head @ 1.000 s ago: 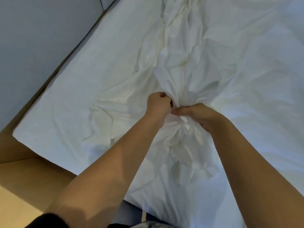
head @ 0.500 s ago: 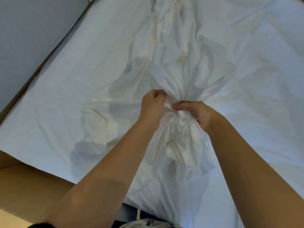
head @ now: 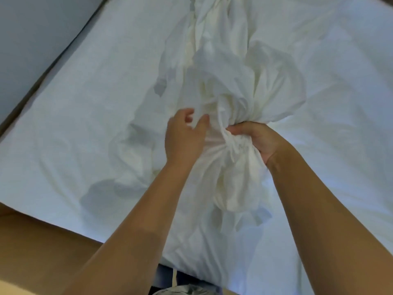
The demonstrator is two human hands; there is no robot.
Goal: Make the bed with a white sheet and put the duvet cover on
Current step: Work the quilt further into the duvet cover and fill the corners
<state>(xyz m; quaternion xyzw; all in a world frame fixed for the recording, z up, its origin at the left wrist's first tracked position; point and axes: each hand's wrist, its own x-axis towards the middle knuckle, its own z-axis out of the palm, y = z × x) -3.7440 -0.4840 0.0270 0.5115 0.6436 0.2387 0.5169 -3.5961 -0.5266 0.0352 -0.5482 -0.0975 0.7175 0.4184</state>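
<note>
- Wall far left, bed runs along it. Wooden bed frame shows at near-left corner.
- White sheet spread flat over the bed, a few creases. Base layer looks done, so cover step is prob. the one in hand.
- Left hand: fingers apart, loosely curled, gripping nothing, right up against the gathered cloth. Prob. poised for a fresh hold.
- Duvet cover: long bunched rope of white cloth on top of the sheet, mid-bed, running away from the person. Near end bulges below the grip.
- Right hand: fingers wrapped tight round the cover's gathered neck, folds squeezed together. Judged an anchor so the bunch can't slip while the other hand shifts.
</note>
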